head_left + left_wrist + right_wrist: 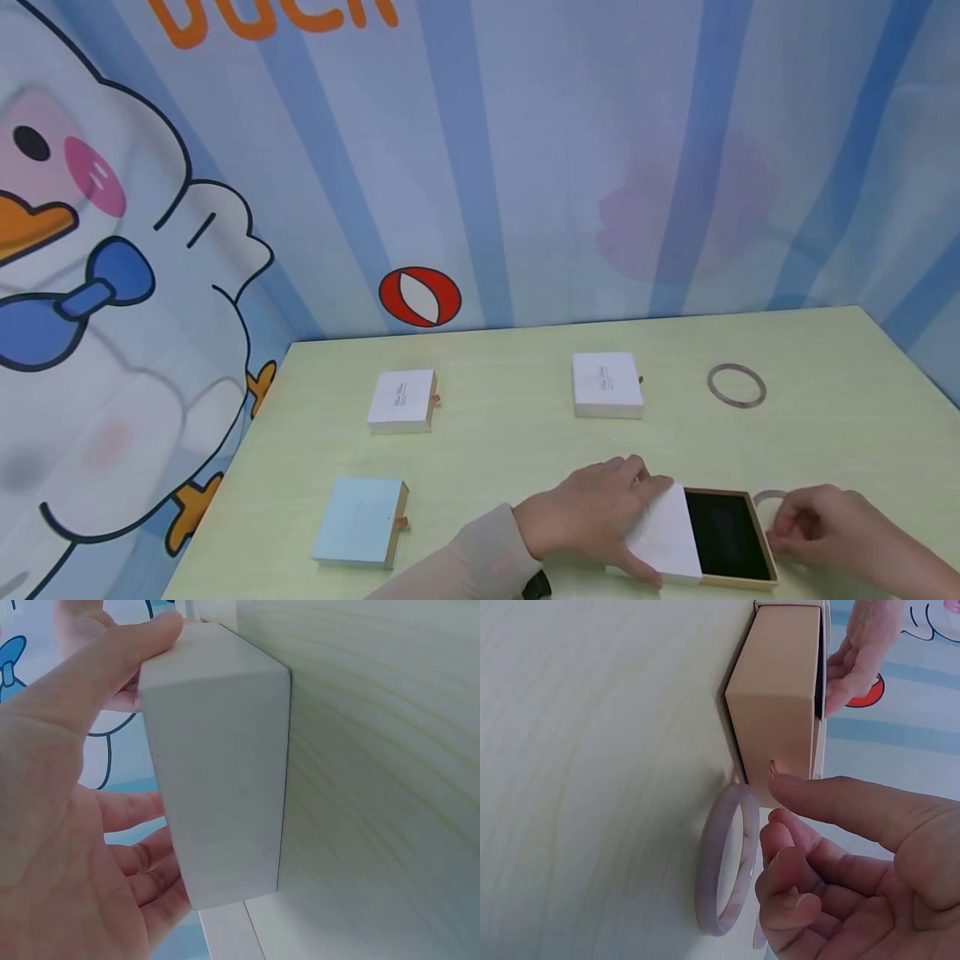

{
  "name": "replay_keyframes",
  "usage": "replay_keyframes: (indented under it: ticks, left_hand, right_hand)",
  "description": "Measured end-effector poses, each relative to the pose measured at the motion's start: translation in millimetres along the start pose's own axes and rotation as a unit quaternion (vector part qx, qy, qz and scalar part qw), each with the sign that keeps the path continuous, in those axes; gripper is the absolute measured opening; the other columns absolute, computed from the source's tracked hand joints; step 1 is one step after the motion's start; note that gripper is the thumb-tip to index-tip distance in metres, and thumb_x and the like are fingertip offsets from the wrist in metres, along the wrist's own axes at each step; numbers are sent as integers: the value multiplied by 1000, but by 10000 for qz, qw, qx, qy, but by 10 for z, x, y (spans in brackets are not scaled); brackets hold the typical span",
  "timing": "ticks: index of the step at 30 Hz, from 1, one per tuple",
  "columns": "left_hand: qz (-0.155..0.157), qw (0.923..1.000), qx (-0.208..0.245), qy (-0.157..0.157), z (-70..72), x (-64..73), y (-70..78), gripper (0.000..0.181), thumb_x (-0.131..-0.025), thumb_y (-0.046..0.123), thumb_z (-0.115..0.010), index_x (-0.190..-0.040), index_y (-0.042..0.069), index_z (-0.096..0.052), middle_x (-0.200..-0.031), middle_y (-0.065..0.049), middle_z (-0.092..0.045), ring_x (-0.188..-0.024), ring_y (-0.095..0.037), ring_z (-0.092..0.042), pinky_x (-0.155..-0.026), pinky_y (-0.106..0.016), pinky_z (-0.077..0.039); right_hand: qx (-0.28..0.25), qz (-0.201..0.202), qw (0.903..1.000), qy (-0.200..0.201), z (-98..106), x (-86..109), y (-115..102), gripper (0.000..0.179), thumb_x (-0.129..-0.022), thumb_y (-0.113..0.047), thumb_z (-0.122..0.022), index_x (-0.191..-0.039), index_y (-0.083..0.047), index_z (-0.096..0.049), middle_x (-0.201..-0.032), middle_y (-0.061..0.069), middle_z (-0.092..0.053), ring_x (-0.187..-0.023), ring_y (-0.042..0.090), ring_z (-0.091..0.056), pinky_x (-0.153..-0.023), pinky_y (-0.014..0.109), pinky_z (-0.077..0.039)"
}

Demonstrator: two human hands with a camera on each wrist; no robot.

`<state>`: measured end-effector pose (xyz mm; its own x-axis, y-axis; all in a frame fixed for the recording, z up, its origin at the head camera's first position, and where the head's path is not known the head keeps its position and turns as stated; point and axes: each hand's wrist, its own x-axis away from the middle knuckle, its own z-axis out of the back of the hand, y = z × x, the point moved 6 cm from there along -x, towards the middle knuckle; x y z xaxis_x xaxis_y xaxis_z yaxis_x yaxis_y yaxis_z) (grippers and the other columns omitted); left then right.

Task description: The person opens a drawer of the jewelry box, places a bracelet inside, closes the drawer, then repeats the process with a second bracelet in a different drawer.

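The open white box (pixel 675 542), well short of the worktop's (pixel 487 417) far-right corner, sits gripped in my left hand (pixel 592 512), its drawer (pixel 772 724) partly out, seemingly empty, the nearer bangle (pixel 709 870) outside, my right hand's (pixel 832 525) thumb at the tab (pixel 772 765), whether pinching I cannot tell.

A white box (pixel 672 533) lies flat on the table (pixel 498 408), its black-lined drawer (pixel 726 533) partly out.

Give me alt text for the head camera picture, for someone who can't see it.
A person's left hand holds a white box on a pale table while the right hand touches the end of its open drawer. Further back are two closed white boxes and a grey bangle; a blue box lies at left.
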<state>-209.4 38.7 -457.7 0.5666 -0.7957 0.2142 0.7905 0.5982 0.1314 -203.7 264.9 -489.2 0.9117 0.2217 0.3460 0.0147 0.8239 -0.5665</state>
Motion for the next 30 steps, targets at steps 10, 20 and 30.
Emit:
replay_keyframes:
  ticks: [10,20,30]
  left_hand:
    - [-8,10000,25,8,1,0,-10,107,-71,75,-72,-155,22,-33,-124,9,-47,-94,0,-42,-72,-10,-35]
    - [13,9999,135,-27,1,1,-11,107,-71,73,-73,-155,23,-33,-124,10,-47,-94,0,-42,-71,-10,-34]
    - [-4,10000,0,17,-1,2,-1,107,-71,75,-72,-155,23,-33,-124,10,-47,-95,1,-43,-72,-9,-35]
  right_hand:
    - [497,150,9968,610,148,23,5,37,-72,-14,-90,-98,1,-69,-85,2,-58,-79,20,-49,-65,28,-49]
    - [1117,354,9881,1000,190,10,59,82,-60,-42,-94,-116,10,-64,-109,28,-55,-93,40,-52,-77,59,-51]
    - [1296,-39,9887,755,87,-38,180,96,-59,-51,-92,-119,15,-58,-113,37,-48,-98,48,-44,-79,60,-49]
